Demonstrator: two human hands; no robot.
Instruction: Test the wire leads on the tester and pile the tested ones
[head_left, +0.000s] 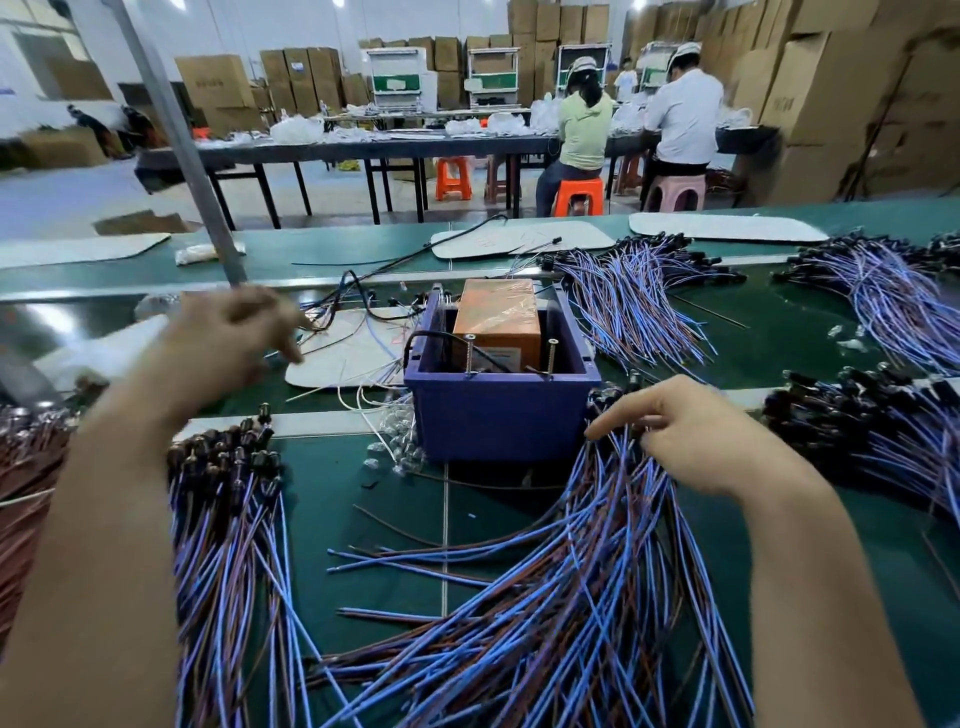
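Leads may tangle or get mixed.
The left hand (234, 338) is blurry, so I cannot tell if it holds anything. A neat pile (223, 519) lies under it, and the tester (498, 415) is to its right. The right hand (685, 431) touches the wire leads (571, 597) with bent fingers, grip unclear. Pulling one could drag others along.

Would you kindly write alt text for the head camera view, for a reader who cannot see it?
A person's right hand reaches into a loose pile of blue and brown wire leads on a green bench, beside a blue box holding an orange unit. The left hand, blurred, is raised left of the box, past a second pile of leads.
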